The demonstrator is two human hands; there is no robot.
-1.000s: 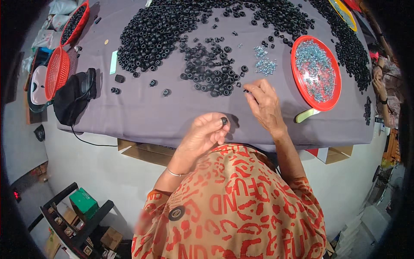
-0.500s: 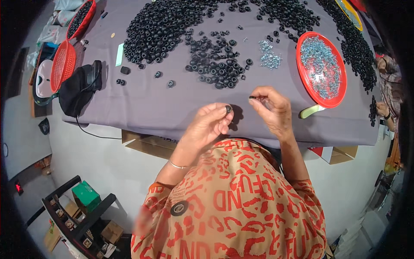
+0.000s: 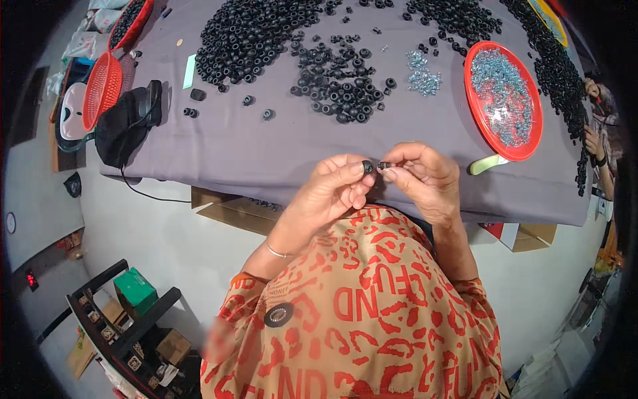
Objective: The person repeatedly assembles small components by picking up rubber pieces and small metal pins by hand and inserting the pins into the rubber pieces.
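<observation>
Between the thumb and fingers of my left hand (image 3: 339, 183) is a round black plastic cap (image 3: 367, 167) with a hollow end. My right hand (image 3: 424, 178) pinches a smaller black plastic piece (image 3: 383, 165) by its end. The two pieces face each other with a narrow gap at most; whether they touch I cannot tell. Both hands hover over the near edge of the grey cloth-covered table (image 3: 219, 153). Ahead of them lies a loose group of black caps and small parts (image 3: 342, 100). Beyond it spreads a large heap of black caps (image 3: 246, 46).
On the right stands a red plate (image 3: 473, 100) of small silvery pieces, with a green-handled tool (image 3: 487, 164) beside it. More silvery pieces (image 3: 423, 76) lie loose. Small black parts (image 3: 561, 83) line the right side, near another person's hand (image 3: 593, 141). At left are a red basket (image 3: 101, 90) and a black bag (image 3: 123, 126).
My hands have come together: the left moved right, and the right moved its small black piece down towards the cap. The view has shifted slightly.
</observation>
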